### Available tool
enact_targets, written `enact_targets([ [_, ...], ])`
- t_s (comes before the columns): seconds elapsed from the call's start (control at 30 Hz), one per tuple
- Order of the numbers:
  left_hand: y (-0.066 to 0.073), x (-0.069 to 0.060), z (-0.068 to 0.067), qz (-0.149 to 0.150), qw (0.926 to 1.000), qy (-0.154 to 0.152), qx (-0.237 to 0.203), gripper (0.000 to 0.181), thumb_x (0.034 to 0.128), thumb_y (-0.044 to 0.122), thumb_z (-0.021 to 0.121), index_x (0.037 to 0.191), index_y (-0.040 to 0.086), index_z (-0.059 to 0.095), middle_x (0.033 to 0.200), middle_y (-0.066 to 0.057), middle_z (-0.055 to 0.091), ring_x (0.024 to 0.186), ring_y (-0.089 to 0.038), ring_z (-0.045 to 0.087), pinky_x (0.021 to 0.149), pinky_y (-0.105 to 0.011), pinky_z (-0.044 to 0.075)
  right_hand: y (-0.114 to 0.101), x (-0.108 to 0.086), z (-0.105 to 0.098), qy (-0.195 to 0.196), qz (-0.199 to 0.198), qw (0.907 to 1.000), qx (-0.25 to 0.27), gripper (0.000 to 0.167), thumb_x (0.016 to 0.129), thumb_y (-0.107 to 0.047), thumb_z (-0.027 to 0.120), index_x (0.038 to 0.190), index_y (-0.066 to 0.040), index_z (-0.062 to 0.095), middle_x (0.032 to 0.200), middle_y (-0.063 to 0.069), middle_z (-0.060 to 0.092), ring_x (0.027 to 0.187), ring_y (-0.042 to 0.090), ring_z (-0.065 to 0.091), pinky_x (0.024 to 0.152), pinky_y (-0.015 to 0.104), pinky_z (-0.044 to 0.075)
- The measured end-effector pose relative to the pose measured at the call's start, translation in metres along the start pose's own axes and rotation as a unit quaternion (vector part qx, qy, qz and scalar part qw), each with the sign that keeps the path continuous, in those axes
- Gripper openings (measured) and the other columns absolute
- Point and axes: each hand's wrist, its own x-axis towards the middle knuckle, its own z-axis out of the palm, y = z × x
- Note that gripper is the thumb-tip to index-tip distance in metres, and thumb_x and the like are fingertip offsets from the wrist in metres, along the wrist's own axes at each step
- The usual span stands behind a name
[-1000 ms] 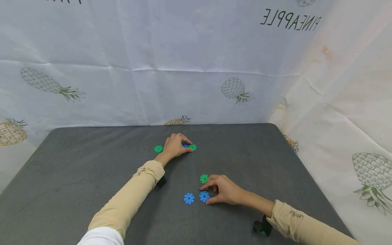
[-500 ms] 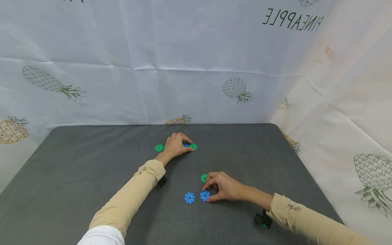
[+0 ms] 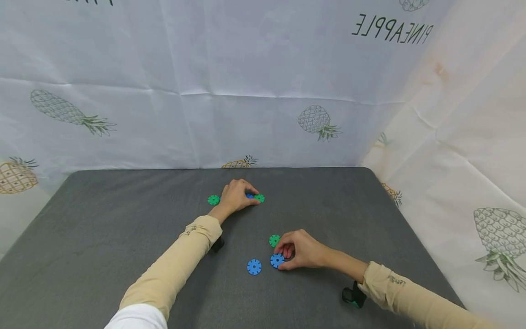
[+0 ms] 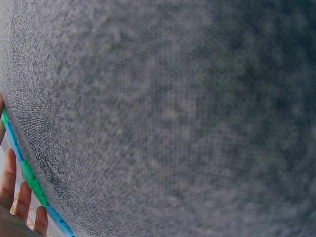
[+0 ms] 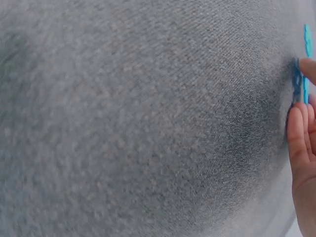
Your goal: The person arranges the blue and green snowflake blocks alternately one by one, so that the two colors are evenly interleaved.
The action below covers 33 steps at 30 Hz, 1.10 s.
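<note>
At the table's far middle my left hand (image 3: 235, 195) pinches a green notched disc (image 3: 260, 198) between thumb and forefinger. A blue disc (image 3: 249, 196) lies against it, partly under the fingers, and another green disc (image 3: 213, 199) shows left of the hand. The left wrist view shows green (image 4: 33, 183) and blue (image 4: 59, 220) discs edge to edge in a row. Nearer, my right hand (image 3: 305, 250) pinches a blue notched disc (image 3: 277, 260) by its edges. Just beyond it lies a green disc (image 3: 274, 241); to its left is another blue disc (image 3: 254, 267).
A dark grey cloth covers the table (image 3: 123, 256). Behind it hangs a white curtain (image 3: 246, 59) printed with pineapples, which continues along the right side. A black wrist device (image 3: 354, 295) sits under the right cuff.
My right hand has closed on the near blue disc and shifted it slightly up and to the right, away from the other blue disc. My left hand stays where it was.
</note>
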Motion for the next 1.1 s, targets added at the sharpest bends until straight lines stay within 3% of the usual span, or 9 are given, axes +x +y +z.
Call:
enact_targets([
  [0.37,-0.001,0.001,0.002,0.002,1.0000,0.005,-0.004,0.026,0.0759,0.033,0.082,0.098,0.021,0.078,0.120,-0.007,0.064,0.116,-0.030,0.053,0.095,-0.052,0.038,0.006,-0.004,-0.005,0.031,0.014,0.9956,0.087,0.023,0.079,-0.012,0.080,0.100,-0.006,0.071,0.091,0.000,0.067,0.074,0.009,0.062,0.070,0.025,0.056],
  [1.0,0.001,0.000,0.000,-0.013,0.9999,0.003,0.005,0.026,0.0762,0.034,0.082,0.098,0.022,0.078,0.121,-0.006,0.063,0.117,-0.031,0.052,0.094,-0.050,0.039,0.031,0.021,-0.038,0.142,0.017,0.9863,0.082,0.023,0.078,-0.005,0.079,0.098,0.000,0.070,0.088,0.008,0.066,0.074,0.016,0.061,0.069,0.027,0.055],
  [1.1,0.002,0.000,0.001,-0.015,0.9999,0.003,0.004,0.025,0.0760,0.034,0.082,0.098,0.022,0.078,0.121,-0.006,0.063,0.117,-0.031,0.051,0.093,-0.049,0.039,0.019,0.026,-0.046,0.146,0.029,0.9852,0.085,0.024,0.077,0.000,0.078,0.098,0.005,0.069,0.089,0.014,0.066,0.074,0.025,0.062,0.070,0.032,0.055],
])
